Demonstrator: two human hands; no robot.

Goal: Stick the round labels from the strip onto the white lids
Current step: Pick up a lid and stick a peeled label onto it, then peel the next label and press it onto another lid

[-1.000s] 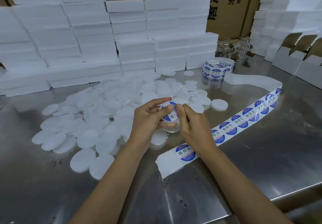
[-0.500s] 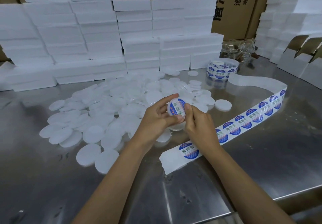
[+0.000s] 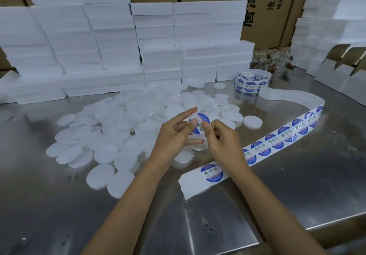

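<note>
My left hand (image 3: 174,133) holds a white lid (image 3: 204,119) above the table, thumb on its face and index finger stretched out past it. A round blue and white label (image 3: 200,124) lies on that lid. My right hand (image 3: 221,137) presses on the label with thumb and fingertip. A long strip of labels (image 3: 273,141) runs from the front of the table, under my right wrist, back to a roll (image 3: 251,80). A heap of plain white lids (image 3: 122,125) spreads over the steel table to the left.
Stacks of white foam boxes (image 3: 118,46) wall off the back. Brown cartons (image 3: 263,6) stand behind them. Clear jars (image 3: 275,58) lie at the back right, folded white boxes (image 3: 340,72) further right. The steel table's front edge (image 3: 316,227) runs at lower right.
Both hands have stayed together on the lid, which has lifted slightly. My left index finger has straightened, and my right thumb has slid across the label.
</note>
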